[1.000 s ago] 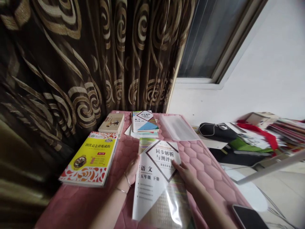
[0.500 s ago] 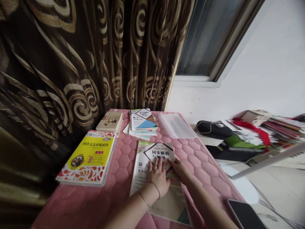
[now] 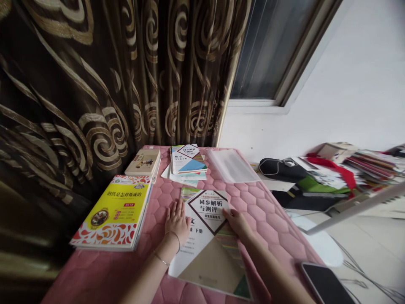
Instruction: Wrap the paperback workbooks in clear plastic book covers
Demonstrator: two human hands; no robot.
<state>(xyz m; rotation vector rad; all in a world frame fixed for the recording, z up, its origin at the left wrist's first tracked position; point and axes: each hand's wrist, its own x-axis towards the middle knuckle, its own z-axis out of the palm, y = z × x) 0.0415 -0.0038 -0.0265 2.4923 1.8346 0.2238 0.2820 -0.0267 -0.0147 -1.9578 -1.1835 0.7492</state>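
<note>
Two hands, both on one white workbook (image 3: 207,211). It lies flat and face up on the pink quilted cover (image 3: 268,215), tilted a little, with a clear plastic jacket showing along its near and right edges.

- Left hand (image 3: 177,220): palm down, fingers spread, gripping nothing. It presses on the workbook's left edge, half on the book and half on the cover. Two thin bangles (image 3: 172,240) sit on that wrist.
- Right hand (image 3: 236,220): fingers laid on the workbook's right edge. Can't tell whether they curl under it.

Count of the rest, placed from the workbook:
- One yellow book (image 3: 117,209) just left of it, not touching. It sits on top of a pile; layers are too blurred to count.
- One small beige book (image 3: 143,161), beyond and to the left.
- One blue-and-white workbook (image 3: 188,158) straight beyond, lying on a few loose sheets.
- One stack of clear plastic sleeves (image 3: 232,165), beyond and to the right.
- One dark phone (image 3: 325,285), right of its near corner and well apart.
- One black pouch (image 3: 281,169), further right, off the cover.
- One brown swirl curtain (image 3: 95,84) hangs behind and to the left.
</note>
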